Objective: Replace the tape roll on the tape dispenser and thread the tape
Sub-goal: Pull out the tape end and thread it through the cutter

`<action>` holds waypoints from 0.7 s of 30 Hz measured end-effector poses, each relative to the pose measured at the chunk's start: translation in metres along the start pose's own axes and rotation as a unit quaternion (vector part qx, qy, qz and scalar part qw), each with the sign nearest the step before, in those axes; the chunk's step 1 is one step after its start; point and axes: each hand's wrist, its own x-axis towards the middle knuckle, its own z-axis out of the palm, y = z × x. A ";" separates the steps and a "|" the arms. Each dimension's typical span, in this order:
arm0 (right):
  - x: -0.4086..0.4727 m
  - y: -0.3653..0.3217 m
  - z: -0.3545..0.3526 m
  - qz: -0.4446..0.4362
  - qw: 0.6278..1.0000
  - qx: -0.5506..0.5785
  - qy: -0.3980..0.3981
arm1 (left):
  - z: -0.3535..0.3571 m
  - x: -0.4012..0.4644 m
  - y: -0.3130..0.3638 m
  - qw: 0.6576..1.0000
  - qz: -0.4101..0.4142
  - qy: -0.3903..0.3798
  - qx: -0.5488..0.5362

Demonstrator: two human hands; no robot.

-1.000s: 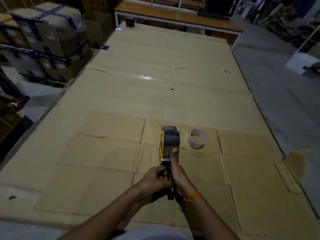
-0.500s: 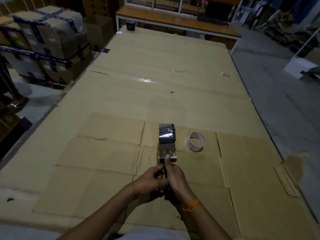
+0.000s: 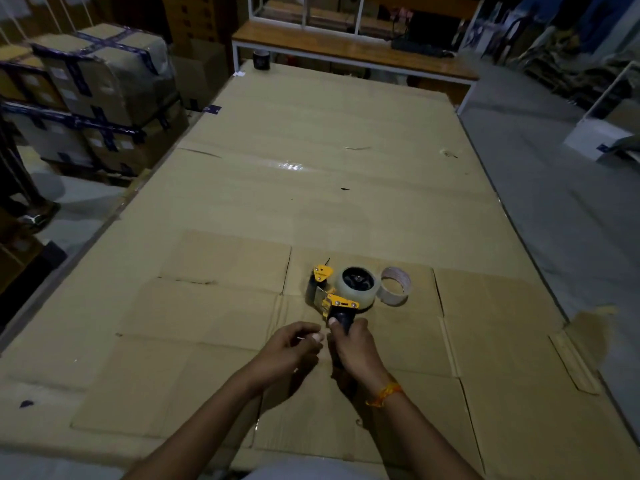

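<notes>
We note a cardboard-covered desk (image 3: 311, 188), taped boxes (image 3: 100, 98) stacked to its left, a dark cup (image 3: 261, 59) at its far edge, a wooden bench (image 3: 353, 51) beyond.

- Two bare forearms are showing from the near edge, with no sleeves covering them up to where the view is cutting them off.
- The right hand (image 3: 353, 344) is wearing no glove and no ring that can be made out.
- An orange thread bracelet (image 3: 385, 395) is circling the right wrist, with a small knotted or tufted end sticking out on its left side.
- The left hand (image 3: 289, 344) is also going bare, with nothing showing on its wrist.
- A pale, light-coloured garment (image 3: 311, 471) is showing at the near edge between the arms; its detail is blurring out in the dim light.
</notes>
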 end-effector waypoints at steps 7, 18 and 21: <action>-0.001 0.004 0.006 -0.028 0.998 -0.052 -0.026 | -0.013 -0.004 -0.013 0.994 -0.030 0.099 0.043; -0.006 0.009 0.013 -0.061 0.990 -0.103 -0.068 | -0.015 0.006 -0.014 0.987 -0.020 0.091 0.129; -0.007 0.011 0.011 -0.076 0.985 -0.143 -0.063 | -0.016 0.008 -0.011 0.983 -0.012 0.083 0.164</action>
